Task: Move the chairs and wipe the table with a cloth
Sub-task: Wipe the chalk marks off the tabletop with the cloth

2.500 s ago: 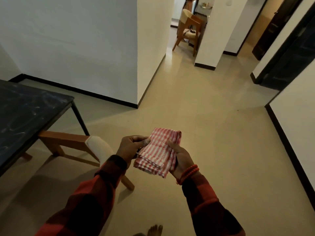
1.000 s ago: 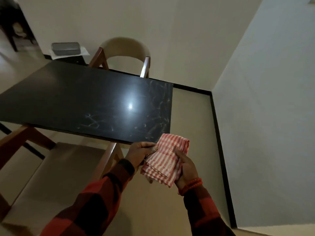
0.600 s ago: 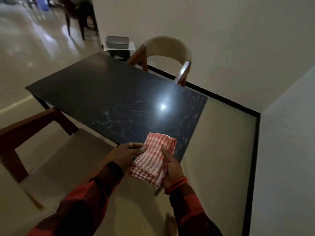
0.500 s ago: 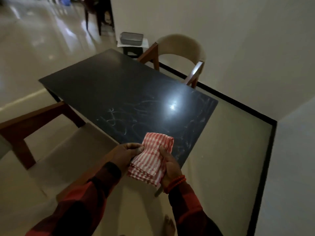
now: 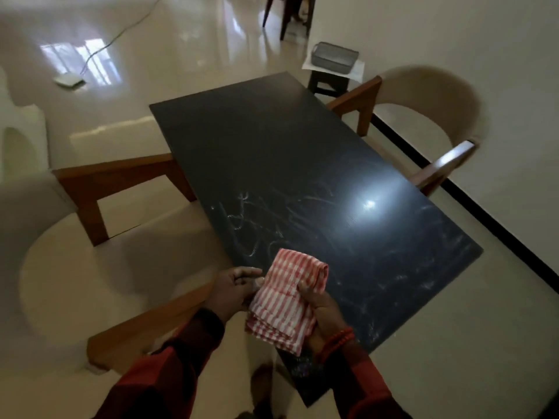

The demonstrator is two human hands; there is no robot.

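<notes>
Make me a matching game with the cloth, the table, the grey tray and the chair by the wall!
Things:
1. cloth
2. table
3. tray
4. chair

Descriptions:
A. black, with white smudges
B. on a small stool past the table's far end
C. red and white stripes, folded, held in both hands
D. beige curved back, wooden arms

Pairs: 1-C, 2-A, 3-B, 4-D
</notes>
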